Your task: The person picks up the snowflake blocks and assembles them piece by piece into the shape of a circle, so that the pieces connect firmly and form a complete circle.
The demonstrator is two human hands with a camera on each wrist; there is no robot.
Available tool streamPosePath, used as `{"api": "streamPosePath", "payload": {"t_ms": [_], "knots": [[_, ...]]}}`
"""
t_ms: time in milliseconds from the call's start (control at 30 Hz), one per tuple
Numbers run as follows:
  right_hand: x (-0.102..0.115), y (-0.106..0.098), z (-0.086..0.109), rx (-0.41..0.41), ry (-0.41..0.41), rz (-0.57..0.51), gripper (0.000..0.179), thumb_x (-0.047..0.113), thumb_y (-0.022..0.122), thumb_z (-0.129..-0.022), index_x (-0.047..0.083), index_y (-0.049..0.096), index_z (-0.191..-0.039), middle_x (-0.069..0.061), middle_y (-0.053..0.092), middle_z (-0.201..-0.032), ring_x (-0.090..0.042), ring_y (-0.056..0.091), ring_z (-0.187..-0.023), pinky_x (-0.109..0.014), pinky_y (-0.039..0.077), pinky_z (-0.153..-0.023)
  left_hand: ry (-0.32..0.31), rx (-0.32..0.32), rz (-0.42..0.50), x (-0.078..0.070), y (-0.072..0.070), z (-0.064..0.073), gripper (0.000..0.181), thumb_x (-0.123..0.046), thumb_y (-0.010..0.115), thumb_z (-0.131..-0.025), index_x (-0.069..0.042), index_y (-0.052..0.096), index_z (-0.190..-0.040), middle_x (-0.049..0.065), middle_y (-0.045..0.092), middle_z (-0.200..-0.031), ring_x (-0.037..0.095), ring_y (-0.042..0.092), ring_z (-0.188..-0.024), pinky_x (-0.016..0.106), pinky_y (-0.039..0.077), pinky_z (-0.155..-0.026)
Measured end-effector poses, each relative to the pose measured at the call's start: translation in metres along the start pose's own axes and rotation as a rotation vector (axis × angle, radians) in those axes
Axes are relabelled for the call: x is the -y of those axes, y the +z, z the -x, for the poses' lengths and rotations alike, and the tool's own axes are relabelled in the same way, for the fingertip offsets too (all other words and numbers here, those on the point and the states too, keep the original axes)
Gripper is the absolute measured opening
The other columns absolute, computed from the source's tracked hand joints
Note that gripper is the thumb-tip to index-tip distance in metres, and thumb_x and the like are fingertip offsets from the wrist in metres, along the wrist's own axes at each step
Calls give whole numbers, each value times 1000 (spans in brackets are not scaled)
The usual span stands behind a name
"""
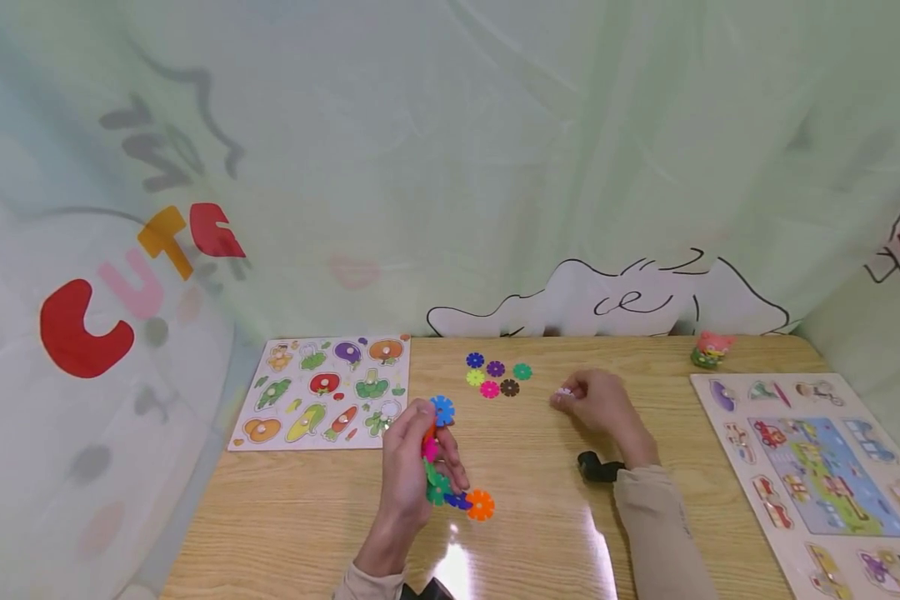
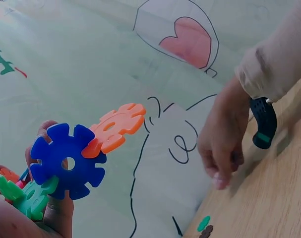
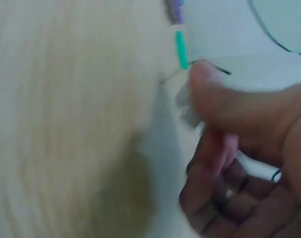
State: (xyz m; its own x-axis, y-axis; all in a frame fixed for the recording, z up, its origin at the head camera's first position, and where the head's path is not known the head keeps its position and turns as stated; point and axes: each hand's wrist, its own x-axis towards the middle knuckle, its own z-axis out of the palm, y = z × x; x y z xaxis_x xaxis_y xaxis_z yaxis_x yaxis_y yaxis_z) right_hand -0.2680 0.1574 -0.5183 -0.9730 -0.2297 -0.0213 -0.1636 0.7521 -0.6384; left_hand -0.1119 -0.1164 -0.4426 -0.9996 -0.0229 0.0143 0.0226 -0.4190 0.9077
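Note:
My left hand [image 1: 408, 454] holds a chain of slotted plastic snowflake discs. In the head view a light blue disc [image 1: 442, 410] tops the chain, with pink and green discs [image 1: 438, 489] below. At its lower end a dark blue disc [image 2: 68, 163] joins an orange disc [image 2: 121, 128], seen large in the left wrist view. Over the tabletop my right hand [image 1: 600, 404] pinches a pale disc [image 1: 565, 392] between thumb and fingers. That disc is blurred and mostly covered in the right wrist view. Loose discs, among them a green one [image 1: 522, 372] and a brown one [image 1: 509, 387], lie left of the right hand.
A vegetable puzzle board [image 1: 322, 392] lies at the table's left, a vehicle puzzle board [image 1: 825, 475] at the right. Near the back right edge stands a small pink figurine [image 1: 711, 349]. A printed curtain [image 1: 495, 167] hangs behind the wooden table [image 1: 285, 517].

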Motion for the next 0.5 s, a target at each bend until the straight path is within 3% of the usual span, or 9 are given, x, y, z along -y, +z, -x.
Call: {"api": "streamPosePath", "payload": {"t_ms": [100, 167, 267, 500], "knots": [[18, -8, 5, -40, -56, -99, 18, 24, 76, -100, 5, 76, -100, -8, 73, -90, -20, 65, -82, -31, 52, -70, 0, -10, -19, -1, 1, 1, 27, -22, 34, -115, -8, 45, -95, -3, 59, -63, 12, 67, -46, 28, 58, -44], [36, -13, 12, -67, -97, -195, 19, 21, 72, -103, 4, 78, -110, -12, 77, -100, -22, 72, -88, -33, 61, -76, 2, -20, -35, -2, 1, 2, 24, -21, 34, -114, -8, 44, -97, -3, 59, -63, 13, 66, -46, 28, 57, -44], [68, -18, 25, -79, -184, -347, 20, 11, 69, -104, -1, 75, -118, -17, 78, -104, -20, 77, -90, -30, 66, -82, 10, -27, -55, -2, 1, 3, 24, -22, 35, -114, -7, 45, -98, -3, 59, -62, 13, 66, -45, 27, 57, -43], [117, -13, 48, -84, -423, -672, 15, -8, 72, -95, -9, 71, -110, -17, 73, -94, -11, 75, -82, -24, 66, -79, 28, -19, -55, -3, 2, 3, 23, -20, 34, -115, -8, 46, -99, -3, 59, -62, 13, 66, -45, 28, 57, -43]]}}
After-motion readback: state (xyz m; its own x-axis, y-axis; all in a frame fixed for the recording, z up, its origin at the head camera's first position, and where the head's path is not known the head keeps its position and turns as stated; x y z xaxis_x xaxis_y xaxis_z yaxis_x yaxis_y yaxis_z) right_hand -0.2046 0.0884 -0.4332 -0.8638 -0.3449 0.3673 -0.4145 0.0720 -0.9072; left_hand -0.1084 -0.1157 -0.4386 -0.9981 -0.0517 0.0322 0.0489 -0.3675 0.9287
